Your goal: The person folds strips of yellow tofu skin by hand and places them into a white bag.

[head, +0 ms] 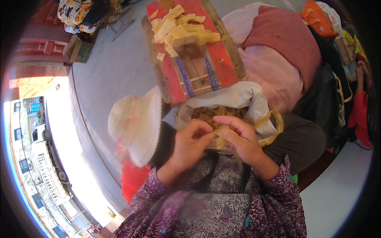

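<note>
Between my hands is a thin, pale yellow strip [221, 133], which looks like dried plant husk. My left hand [190, 138] pinches its left end between thumb and forefinger. My right hand [244, 139] holds the strip between thumb and fingers, with loose ends hanging below. Just beyond my fingers an open white bag [229, 96] in my lap holds many similar, browner strips [220, 112]. Behind the bag lies a red board [166, 80] with a wooden block [187, 47] and two printed purple bands [184, 76] on it. Flat yellow pieces [178, 28] are heaped at its far end.
A white brimmed hat [135, 126] lies by my left knee. Pink cloth [273, 62] covers something at the right. An orange bag [318, 19] and a person's red sleeve [358, 116] show at the far right. Bright daylight enters through a doorway [68, 134] at left.
</note>
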Demonstrator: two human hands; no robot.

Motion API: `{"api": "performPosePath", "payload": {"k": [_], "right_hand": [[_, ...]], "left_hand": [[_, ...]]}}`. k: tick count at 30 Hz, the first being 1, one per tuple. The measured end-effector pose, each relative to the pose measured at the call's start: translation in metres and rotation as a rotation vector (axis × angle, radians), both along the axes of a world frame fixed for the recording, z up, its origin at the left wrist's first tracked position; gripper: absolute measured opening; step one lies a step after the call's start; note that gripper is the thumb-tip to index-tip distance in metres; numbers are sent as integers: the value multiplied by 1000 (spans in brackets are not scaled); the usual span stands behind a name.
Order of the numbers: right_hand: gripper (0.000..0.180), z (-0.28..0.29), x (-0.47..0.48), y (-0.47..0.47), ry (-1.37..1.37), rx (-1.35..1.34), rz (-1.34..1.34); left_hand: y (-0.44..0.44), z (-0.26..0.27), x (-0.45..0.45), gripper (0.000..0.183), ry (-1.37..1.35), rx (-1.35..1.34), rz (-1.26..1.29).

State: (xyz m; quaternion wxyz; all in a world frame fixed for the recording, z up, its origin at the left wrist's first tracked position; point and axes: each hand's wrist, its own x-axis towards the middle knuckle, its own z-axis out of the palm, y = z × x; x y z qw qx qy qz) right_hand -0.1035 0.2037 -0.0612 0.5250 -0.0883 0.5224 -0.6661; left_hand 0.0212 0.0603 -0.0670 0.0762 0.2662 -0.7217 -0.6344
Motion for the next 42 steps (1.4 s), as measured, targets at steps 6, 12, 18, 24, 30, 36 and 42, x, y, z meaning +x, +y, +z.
{"api": "performPosePath", "payload": {"k": [6, 12, 18, 24, 30, 36, 42], "right_hand": [[27, -17, 6, -1, 134, -49, -33], [19, -7, -4, 7, 488, 58, 19], [15, 4, -31, 18, 521, 105, 160], [15, -11, -32, 24, 1051, -32, 250], [13, -1, -22, 13, 1760, -119, 258], [13, 12, -6, 14, 1864, -149, 333], [12, 24, -11, 40, 1630, -149, 620]], "left_hand": [[9, 30, -11, 23, 102, -744, -302], [3, 36, 0, 22, -238, 508, -89], [-12, 32, 10, 27, -148, 558, 82], [-33, 31, 10, 31, -89, 118, 23], [-34, 63, -7, 39, 73, -868, -396], [-23, 42, -5, 18, 111, -886, -773], [-26, 45, 15, 15, 196, -987, -797]]}}
